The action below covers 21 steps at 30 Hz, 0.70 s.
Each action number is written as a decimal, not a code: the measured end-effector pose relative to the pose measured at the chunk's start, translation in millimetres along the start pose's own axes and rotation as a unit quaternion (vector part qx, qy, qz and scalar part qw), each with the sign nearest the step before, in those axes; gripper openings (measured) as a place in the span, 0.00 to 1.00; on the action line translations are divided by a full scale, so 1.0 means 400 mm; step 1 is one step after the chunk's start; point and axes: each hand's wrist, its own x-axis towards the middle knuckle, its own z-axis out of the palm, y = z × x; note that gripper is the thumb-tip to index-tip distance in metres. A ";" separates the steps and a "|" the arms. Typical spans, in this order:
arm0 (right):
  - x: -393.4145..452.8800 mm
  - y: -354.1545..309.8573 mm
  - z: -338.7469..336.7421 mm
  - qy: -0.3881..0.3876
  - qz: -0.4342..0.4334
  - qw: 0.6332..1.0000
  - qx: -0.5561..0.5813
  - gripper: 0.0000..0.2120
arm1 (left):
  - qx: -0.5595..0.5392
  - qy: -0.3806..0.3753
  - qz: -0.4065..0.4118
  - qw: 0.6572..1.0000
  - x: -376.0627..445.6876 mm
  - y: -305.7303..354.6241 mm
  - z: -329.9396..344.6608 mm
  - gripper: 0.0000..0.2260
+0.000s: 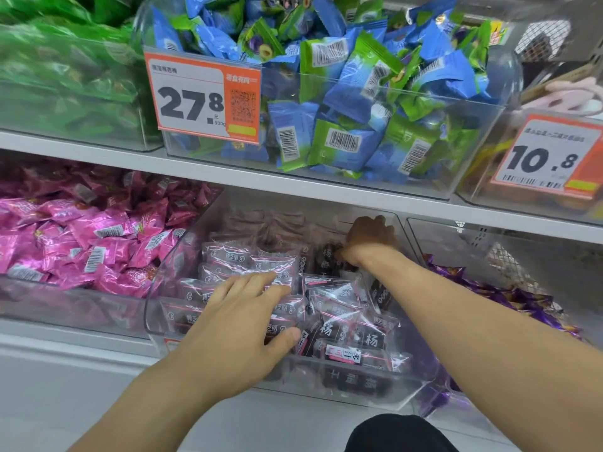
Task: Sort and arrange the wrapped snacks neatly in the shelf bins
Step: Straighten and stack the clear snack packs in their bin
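A clear plastic bin (342, 391) on the lower shelf holds several dark snack packs with pink trim (346, 318). My left hand (243, 318) lies flat on the packs at the bin's front left, fingers spread and straight. My right hand (367, 241) reaches deep into the back of the same bin, fingers curled round a dark pack (326, 261) that stands upright there. Rows of the same packs stand behind it in shadow.
Left of the bin is a bin of pink wrapped snacks (81, 243); right of it a bin with purple wrappers (509, 295). The upper shelf carries a green snack bin (65, 76), a blue and green pack bin (359, 93) with a 27.8 price tag (202, 96), and a 10.8 tag (548, 154).
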 end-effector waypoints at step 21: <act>0.006 0.018 -0.003 -0.088 -0.009 0.976 0.201 0.66 | 0.004 -0.015 0.002 1.000 0.006 -0.002 -0.002 0.40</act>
